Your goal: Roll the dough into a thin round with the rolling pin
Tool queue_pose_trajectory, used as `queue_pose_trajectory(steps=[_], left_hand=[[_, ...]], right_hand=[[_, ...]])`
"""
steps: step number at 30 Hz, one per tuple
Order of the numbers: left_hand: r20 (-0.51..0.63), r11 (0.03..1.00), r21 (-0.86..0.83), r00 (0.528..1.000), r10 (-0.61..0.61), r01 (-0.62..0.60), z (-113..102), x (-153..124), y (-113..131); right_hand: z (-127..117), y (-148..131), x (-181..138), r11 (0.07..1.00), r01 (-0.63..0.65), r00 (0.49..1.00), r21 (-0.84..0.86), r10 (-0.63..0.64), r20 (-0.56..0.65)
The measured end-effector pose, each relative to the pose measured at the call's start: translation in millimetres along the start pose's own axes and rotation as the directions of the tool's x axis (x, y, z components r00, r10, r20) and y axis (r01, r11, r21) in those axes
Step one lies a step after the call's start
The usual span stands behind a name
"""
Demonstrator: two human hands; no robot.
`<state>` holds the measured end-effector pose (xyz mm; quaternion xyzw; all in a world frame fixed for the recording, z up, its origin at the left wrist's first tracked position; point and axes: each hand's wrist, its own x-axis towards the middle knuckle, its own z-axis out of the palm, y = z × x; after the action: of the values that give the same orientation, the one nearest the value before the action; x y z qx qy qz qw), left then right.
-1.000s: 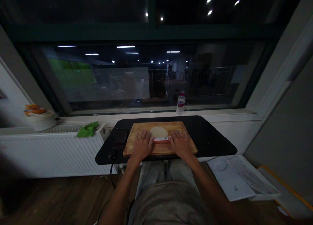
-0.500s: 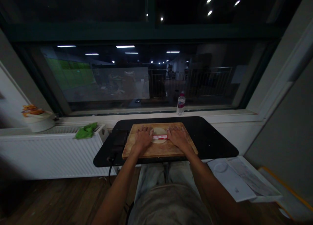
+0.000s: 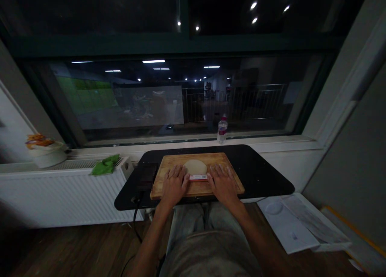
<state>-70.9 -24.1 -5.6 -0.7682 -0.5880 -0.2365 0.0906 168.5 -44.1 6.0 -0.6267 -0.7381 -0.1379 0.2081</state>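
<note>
A flattened round of pale dough (image 3: 195, 167) lies on the wooden cutting board (image 3: 200, 191). Across its near edge is a rolling pin (image 3: 198, 177), or a stick like one, with a red-and-white printed wrap. My left hand (image 3: 175, 184) rests palm down over its left end, fingers stretched forward. Over the right end lies my right hand (image 3: 223, 183), likewise flat with fingers spread. Both thumbs point inward beside the printed part. The ends of the pin are hidden under the hands.
The board sits on a black table (image 3: 259, 180). A water bottle (image 3: 222, 130) stands on the sill behind. On the left, a green cloth (image 3: 105, 165) and a white tub (image 3: 48, 154) rest on the radiator (image 3: 75, 196). An open white box (image 3: 289, 224) lies at lower right.
Both hands and the pin have moved back toward my body, from the middle of the dough to its near edge. More of the dough shows now. The view has tilted slightly up.
</note>
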Motion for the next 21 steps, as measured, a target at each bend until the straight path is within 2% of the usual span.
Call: queue_pose_trajectory(steps=[7,13,16,21], left_hand=[[0.060,0.999,0.040,0.998,-0.014,0.011,-5,30,0],[0.144,0.998,0.059,0.989,-0.037,0.029,-8,58,2],[0.149,0.998,0.058,0.988,-0.027,0.018,-9,56,2],[0.129,0.999,0.033,0.991,-0.017,0.013,-14,35,2]], right_hand=[[-10,1,35,1.000,0.010,0.997,-0.001,-0.010,0.080],[-15,-3,62,0.999,-0.037,0.985,-0.014,0.039,0.168],[-14,-2,59,0.999,-0.042,0.986,0.000,0.042,0.161],[-13,-2,35,0.999,-0.038,0.992,0.020,0.035,0.125]])
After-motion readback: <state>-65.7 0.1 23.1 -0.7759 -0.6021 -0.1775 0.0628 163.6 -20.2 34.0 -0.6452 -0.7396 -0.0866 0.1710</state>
